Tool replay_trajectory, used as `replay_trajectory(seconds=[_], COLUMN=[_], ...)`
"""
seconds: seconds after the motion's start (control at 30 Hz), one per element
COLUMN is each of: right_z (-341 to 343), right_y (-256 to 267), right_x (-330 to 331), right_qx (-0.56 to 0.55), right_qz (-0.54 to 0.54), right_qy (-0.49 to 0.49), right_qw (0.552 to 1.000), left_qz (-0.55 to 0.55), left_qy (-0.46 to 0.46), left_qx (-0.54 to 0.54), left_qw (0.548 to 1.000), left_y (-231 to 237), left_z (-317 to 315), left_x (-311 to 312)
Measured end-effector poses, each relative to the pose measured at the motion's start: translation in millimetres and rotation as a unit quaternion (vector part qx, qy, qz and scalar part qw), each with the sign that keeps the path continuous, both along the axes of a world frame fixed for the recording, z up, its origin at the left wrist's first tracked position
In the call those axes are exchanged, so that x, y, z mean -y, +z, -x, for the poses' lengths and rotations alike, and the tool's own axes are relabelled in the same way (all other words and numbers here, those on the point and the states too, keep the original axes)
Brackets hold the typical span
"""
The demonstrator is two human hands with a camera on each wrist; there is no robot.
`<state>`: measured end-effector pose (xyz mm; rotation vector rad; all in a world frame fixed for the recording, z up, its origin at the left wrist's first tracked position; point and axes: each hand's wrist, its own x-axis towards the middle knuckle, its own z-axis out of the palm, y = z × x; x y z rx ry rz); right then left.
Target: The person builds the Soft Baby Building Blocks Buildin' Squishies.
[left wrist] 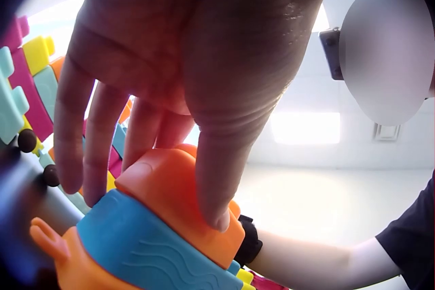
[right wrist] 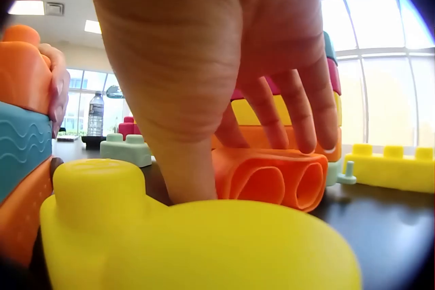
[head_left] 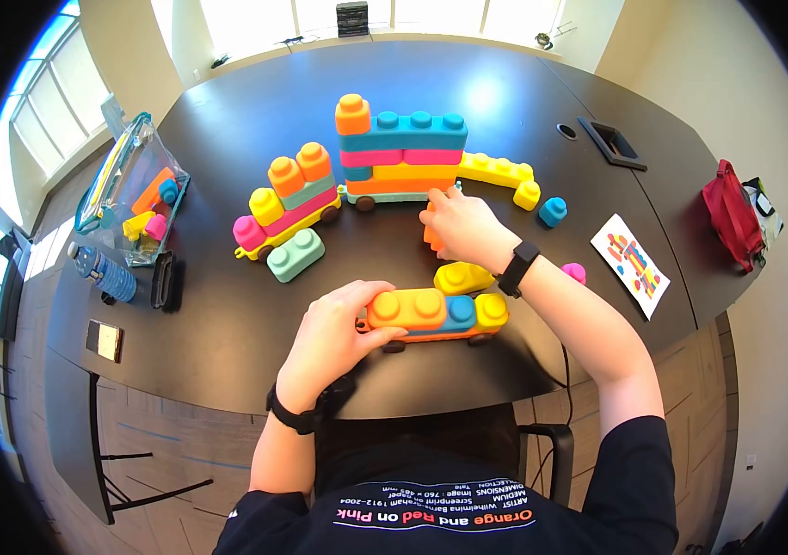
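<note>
My left hand [head_left: 338, 319] grips an orange block [head_left: 409, 308] on top of a wheeled car, its thumb on the near side and fingers reaching over the far side. In the left wrist view a blue block [left wrist: 146, 242] lies beneath the orange one, over the car's orange base [left wrist: 88, 266]. A small yellow block [head_left: 491, 312] caps the car's right end. Further back, my right hand [head_left: 470, 227] holds another orange block [right wrist: 299, 178] between thumb and fingers; it lies on its side, hollow underside showing. A yellow block [head_left: 463, 277] with a rounded end lies just nearer me.
Behind stand a tall wheeled stack [head_left: 403, 153] and a smaller wheeled stack [head_left: 297, 199]. Around them lie a mint block [head_left: 296, 256], a long yellow block [head_left: 498, 170], a blue block [head_left: 552, 212] and a picture card [head_left: 630, 266]. A clear bag [head_left: 126, 199] and bottle [head_left: 103, 273] stand left.
</note>
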<state>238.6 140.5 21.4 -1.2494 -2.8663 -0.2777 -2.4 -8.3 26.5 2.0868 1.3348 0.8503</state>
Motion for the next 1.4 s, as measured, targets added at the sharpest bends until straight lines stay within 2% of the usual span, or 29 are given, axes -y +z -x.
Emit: replay_trajectory(seconds=[0.1,0.2,0.23,0.3,0.43,0.5,0.63,0.83,0.93,1.0,1.4], right_z=[-9.8,-23.3,-29.4,-43.2,-68.0,-80.8,-91.4,-90.1,-88.2,-85.5,-77.6], right_y=[0.5,16.8,23.3,33.0,50.4,50.6,42.7,22.8,22.8,21.3,10.4], right_x=[-0.1,7.3,12.6,24.7,54.3,68.6,97.9,115.0,116.7,116.2,116.4], right_qx=[-0.032,-0.135,-0.135,-0.281,-0.358,-0.376,-0.448,-0.455,-0.451,-0.417,-0.400], right_qz=[0.002,0.053,0.053,0.116,0.113,0.129,0.266,0.319,0.308,0.272,0.245], right_qy=[-0.002,-0.007,-0.007,0.026,0.072,0.064,0.036,0.022,0.044,0.041,0.052], right_qw=[0.999,0.989,0.989,0.952,0.924,0.915,0.853,0.831,0.836,0.866,0.882], left_qz=[-0.001,0.000,-0.001,-0.009,-0.007,-0.013,0.004,-0.005,-0.002,-0.006,0.003], left_qy=[-0.001,-0.001,0.000,-0.004,-0.002,-0.004,0.001,0.001,0.003,0.005,0.002], left_qx=[-0.001,-0.004,-0.003,0.007,0.005,0.005,0.003,0.007,0.004,0.004,0.015], left_qw=[1.000,1.000,1.000,1.000,1.000,1.000,1.000,1.000,1.000,1.000,1.000], left_y=[1.0,0.4,-0.1,-1.3,-1.1,-1.2,0.8,-1.3,-0.6,-1.3,0.0], left_z=[0.0,0.8,1.8,3.1,4.5,4.7,3.9,4.7,4.8,4.1,2.7], left_x=[0.3,-0.3,-0.6,-0.4,-0.2,-0.4,0.5,0.3,0.8,0.6,0.2])
